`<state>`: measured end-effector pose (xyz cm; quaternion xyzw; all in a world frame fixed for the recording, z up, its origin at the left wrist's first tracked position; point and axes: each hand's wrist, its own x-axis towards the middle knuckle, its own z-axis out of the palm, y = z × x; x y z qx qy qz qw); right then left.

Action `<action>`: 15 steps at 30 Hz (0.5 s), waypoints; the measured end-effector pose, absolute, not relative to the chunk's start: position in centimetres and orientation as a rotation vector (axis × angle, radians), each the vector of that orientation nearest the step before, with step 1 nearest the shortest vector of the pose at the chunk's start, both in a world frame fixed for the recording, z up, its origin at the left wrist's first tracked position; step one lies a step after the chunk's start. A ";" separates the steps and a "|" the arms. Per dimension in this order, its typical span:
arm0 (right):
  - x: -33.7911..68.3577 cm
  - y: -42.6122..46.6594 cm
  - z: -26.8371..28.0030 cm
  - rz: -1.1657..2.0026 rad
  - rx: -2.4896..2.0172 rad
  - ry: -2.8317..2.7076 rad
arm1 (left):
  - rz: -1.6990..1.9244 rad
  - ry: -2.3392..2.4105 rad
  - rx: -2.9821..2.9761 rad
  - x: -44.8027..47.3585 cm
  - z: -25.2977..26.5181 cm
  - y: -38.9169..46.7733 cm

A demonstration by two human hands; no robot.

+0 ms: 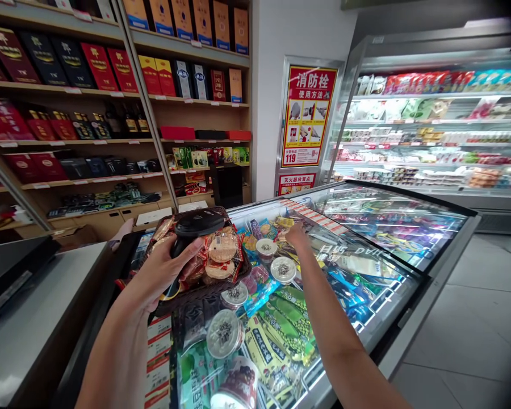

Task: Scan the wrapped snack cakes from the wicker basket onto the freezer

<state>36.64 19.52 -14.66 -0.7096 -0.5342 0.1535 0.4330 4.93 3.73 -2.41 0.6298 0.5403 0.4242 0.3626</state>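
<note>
My left hand is closed around the handle of a black barcode scanner. The scanner is over a dark woven basket of round biscuits in clear and red wrappers. My right arm stretches over the chest freezer. At its end, my right hand is low by a yellow packet among the ice creams; its fingers are too small and turned away to show a grip. Nearer me lie ice cream cups with clear lids and green ice cream packets.
A pale counter with a black device stands at left. Shelves of boxed bottles line the back wall. Behind the freezer hangs a red fire-hydrant sign. A lit refrigerated display fills the right background, beside tiled floor.
</note>
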 end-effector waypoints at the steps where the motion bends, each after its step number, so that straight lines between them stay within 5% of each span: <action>1: 36.1 19.3 -14.3 0.340 -1.838 -1.301 | 1.091 1.402 1.616 4.8 -2.4 3.7; 8: 28.4 17.2 -11.1 0.537 -1.701 -1.963 | 1.093 1.427 1.557 4.5 -2.3 3.9; 15: 23.3 15.3 -11.7 0.502 -1.716 -1.929 | 1.044 1.426 1.611 4.9 -2.5 3.8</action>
